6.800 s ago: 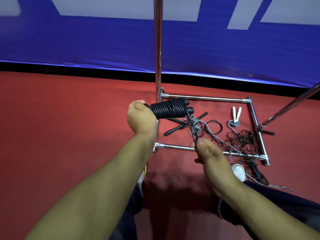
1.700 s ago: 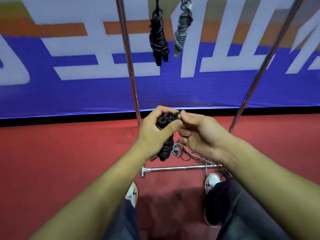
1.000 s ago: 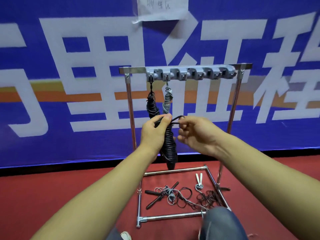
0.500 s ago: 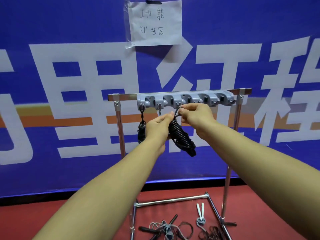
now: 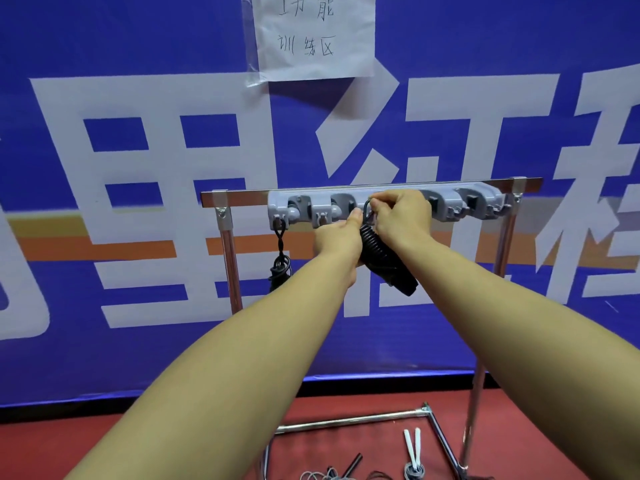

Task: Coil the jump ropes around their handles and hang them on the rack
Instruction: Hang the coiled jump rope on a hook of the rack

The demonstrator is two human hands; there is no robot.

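Note:
A black jump rope coiled round its handles (image 5: 384,258) hangs tilted between my hands, right under the grey hook strip (image 5: 446,204) of the metal rack (image 5: 227,244). My left hand (image 5: 337,239) grips the top of the coiled bundle. My right hand (image 5: 401,216) pinches the rope's black loop (image 5: 366,207) up at a middle hook, which it hides. Another coiled black rope (image 5: 280,268) hangs from the leftmost hook.
On the red floor inside the rack's base bars (image 5: 349,421) lie loose ropes: a white-handled one (image 5: 412,452) and black handles with tangled cord (image 5: 346,467). A blue banner with a paper note (image 5: 313,36) stands behind the rack.
Both hands have risen with the coiled black rope from chest height to the hook strip. The right hand has brought the loop to a hook.

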